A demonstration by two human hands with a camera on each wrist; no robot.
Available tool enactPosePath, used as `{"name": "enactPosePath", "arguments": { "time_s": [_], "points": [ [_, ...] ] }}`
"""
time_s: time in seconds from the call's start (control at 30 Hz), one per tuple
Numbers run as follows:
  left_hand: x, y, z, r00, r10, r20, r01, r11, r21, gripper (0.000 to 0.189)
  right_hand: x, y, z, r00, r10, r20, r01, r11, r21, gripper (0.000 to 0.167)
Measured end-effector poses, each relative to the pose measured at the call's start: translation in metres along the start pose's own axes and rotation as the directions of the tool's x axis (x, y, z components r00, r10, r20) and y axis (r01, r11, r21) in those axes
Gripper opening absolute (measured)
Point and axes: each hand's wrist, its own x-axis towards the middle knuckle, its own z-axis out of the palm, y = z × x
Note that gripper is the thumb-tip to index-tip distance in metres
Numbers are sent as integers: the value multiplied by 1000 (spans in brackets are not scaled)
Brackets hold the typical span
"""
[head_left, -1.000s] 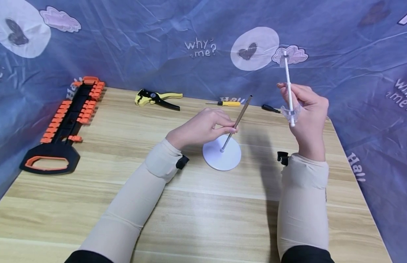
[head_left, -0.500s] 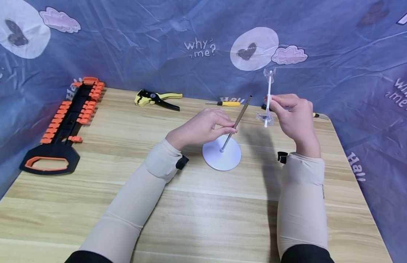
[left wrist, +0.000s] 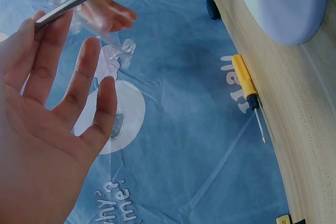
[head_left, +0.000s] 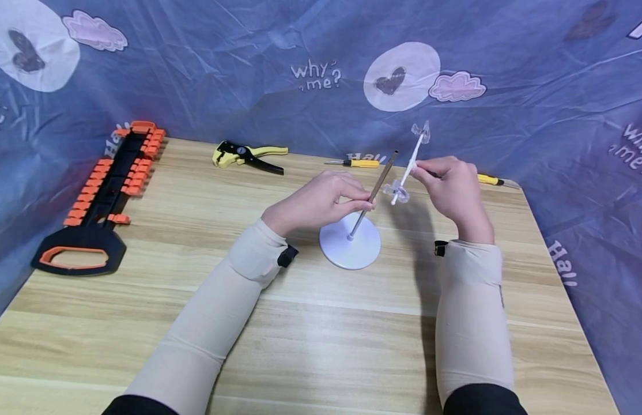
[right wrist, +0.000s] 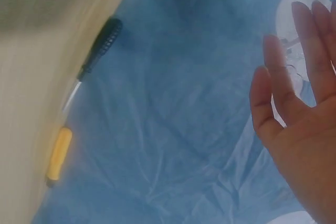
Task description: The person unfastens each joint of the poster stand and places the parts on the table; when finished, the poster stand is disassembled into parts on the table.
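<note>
A thin metal rod (head_left: 381, 183) rises at a slant from a round white base (head_left: 342, 253) on the table. My left hand (head_left: 323, 199) pinches that rod around its middle between thumb and fingertips; in the left wrist view the other fingers spread away from it. To the right, my right hand (head_left: 450, 187) holds a slim white rod (head_left: 414, 153) by its middle in a pinch, up off the table and tilted. Clear plastic pieces (head_left: 396, 191) sit near both ends of this white rod, the lower one close beside the metal rod. In the right wrist view the pinch is out of frame.
Yellow-and-black wire strippers (head_left: 248, 157) and a yellow-handled screwdriver (head_left: 362, 163) lie along the back edge. Another yellow handle (head_left: 489, 180) and a black-handled screwdriver (right wrist: 102, 43) lie behind my right hand. A black rack with orange clips (head_left: 113, 184) lies at left. Blue printed cloth (head_left: 222, 75) hangs behind.
My right hand has come left and down with the white rod, bringing it near the metal rod, and the white rod now leans the other way. My left hand has stayed put.
</note>
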Motion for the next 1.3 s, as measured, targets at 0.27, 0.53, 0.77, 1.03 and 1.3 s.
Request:
{"name": "enactPosePath", "arguments": {
  "time_s": [0.27,0.53,0.77,1.03,1.3],
  "points": [
    [0,0,0,1000,5,3,-5,1000,-8,23,2,10,9,996,-10,84,14,999,-47,25],
    [1,-1,-1,1000,15,-3,-15,1000,-2,23,4,20,17,986,22,165,-5,995,-101,31],
    [1,-2,0,1000,22,-8,-22,1000,-2,23,2,24,21,962,64,265,-32,992,-124,30],
    [0,-1,0,1000,10,-9,-10,1000,1,25,3,25,24,927,93,363,-22,980,-196,28],
    [0,-1,0,1000,2,-4,-2,1000,5,24,3,29,28,895,108,433,-7,974,-229,26]
  ]
}}
